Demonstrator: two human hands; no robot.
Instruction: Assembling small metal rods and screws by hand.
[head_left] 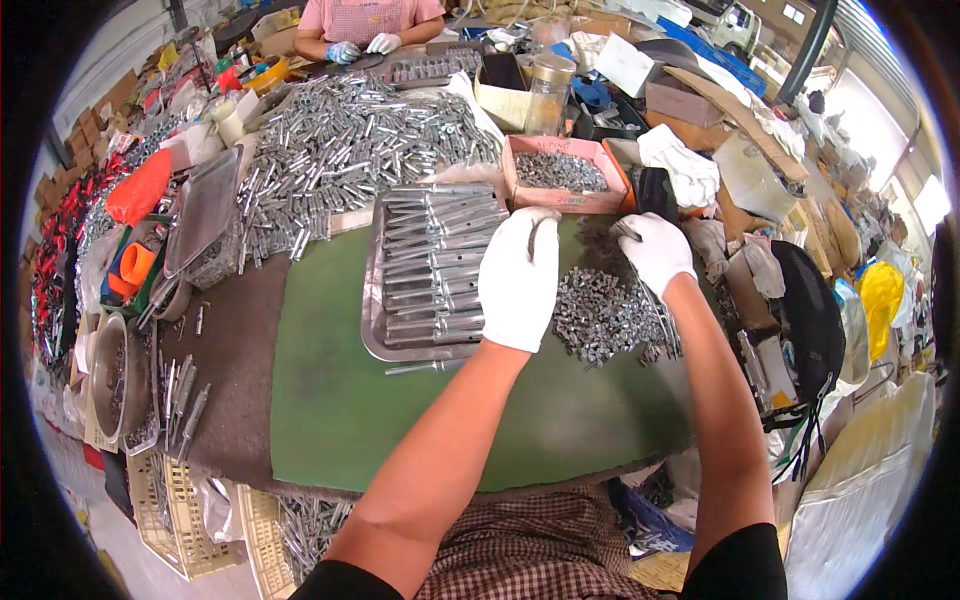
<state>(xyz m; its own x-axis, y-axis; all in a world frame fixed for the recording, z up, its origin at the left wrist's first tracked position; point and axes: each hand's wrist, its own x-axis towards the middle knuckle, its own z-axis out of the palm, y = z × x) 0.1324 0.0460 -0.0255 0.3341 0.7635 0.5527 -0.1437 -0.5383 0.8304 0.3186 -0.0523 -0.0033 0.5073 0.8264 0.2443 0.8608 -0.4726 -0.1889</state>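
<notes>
left grip [520,280] is by rods [430,272], right grip [655,252] by bits [595,318].

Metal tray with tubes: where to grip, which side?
Likely best by the left rim of the metal tray, coming from the left across the green mat: that edge is raised and exposed, while the left hand covers part of the right side and tubes lie across the middle.
</notes>
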